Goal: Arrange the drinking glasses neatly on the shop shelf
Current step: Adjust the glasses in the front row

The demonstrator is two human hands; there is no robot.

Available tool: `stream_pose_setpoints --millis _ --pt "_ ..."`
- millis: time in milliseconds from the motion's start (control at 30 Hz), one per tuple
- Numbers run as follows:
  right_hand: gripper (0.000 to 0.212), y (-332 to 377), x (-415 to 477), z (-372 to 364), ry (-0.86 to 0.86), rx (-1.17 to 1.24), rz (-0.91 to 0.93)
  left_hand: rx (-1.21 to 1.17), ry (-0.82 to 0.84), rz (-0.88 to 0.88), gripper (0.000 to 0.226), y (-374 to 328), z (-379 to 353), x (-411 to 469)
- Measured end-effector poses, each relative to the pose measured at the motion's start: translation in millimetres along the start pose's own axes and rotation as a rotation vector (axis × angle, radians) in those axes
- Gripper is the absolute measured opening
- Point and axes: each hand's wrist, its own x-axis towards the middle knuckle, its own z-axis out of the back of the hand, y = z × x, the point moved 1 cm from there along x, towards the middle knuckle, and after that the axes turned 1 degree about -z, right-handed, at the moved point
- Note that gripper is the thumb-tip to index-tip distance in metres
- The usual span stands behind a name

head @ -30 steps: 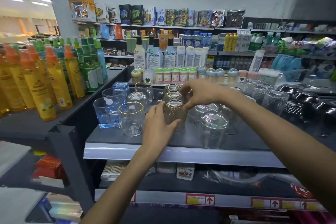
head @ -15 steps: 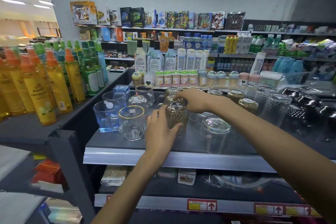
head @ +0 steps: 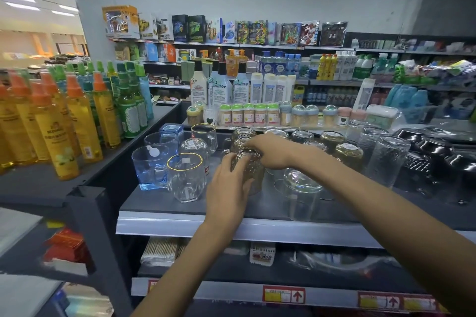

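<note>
From the head view: midway, by the look of it, through squaring up a column of upturned amber glasses on the shelf (head: 231,224). Best done by sliding rather than lifting: keep each glass flat on the shelf, ease the front amber glass (head: 255,177) back into line with the second amber glass (head: 238,144) and the third amber glass (head: 243,132), and avoid knocking the gold-rimmed mug (head: 186,177) just to the left or the clear upturned glass (head: 301,188) to the right. Grips the front amber glass with the left hand (head: 229,188), fingers and thumb curled round its near left wall, with the glass lying just beyond the palm. Reaches across with the right hand (head: 268,149), fingers bent down over the top of the second amber glass, apparently pinching it, with that glass lying under the fingertips. Touching the front one or merely beside it: cannot tell.
</note>
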Motion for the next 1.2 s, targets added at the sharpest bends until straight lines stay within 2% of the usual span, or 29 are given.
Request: stream_pose_setpoints --millis 100,233,367,500,600,700,867,1000,1133,1200 --pt "0.061 0 -8 6 -0.028 0.058 -0.03 0.015 0.001 -0.01 0.06 -1 3 -1" --pt "0.056 10 -23 10 -0.183 0.137 0.067 0.031 0.003 -0.048 0.053 1 20 -7" --pt "0.045 34 -38 10 -0.336 0.31 0.202 0.104 -0.158 -0.085 0.041 17 58 -32" --pt "0.05 67 -40 -8 -0.384 0.546 0.183 0.231 -0.259 -0.022 0.047 44 99 -50" --pt "0.064 96 -30 -33 -0.303 0.595 0.115 0.299 -0.133 0.093 0.068 69 116 -39" --pt "0.074 119 -9 -64 -0.28 0.654 0.028 0.285 0.062 0.054 0.074 90 118 -27" --pt "0.098 134 10 -93 -0.407 0.795 -0.089 0.112 0.127 -0.069 0.051 122 116 -18" --pt "0.076 145 6 -106 -0.434 0.858 -0.113 -0.088 0.139 -0.085 0.033 139 119 -11" --pt "0.074 150 -9 -105 -0.524 1.014 -0.18 -0.219 0.169 -0.133 0.03 138 128 -9" --pt "0.074 149 -21 -104 -0.573 1.162 -0.193 -0.358 0.173 -0.158 0.026 130 139 -5"
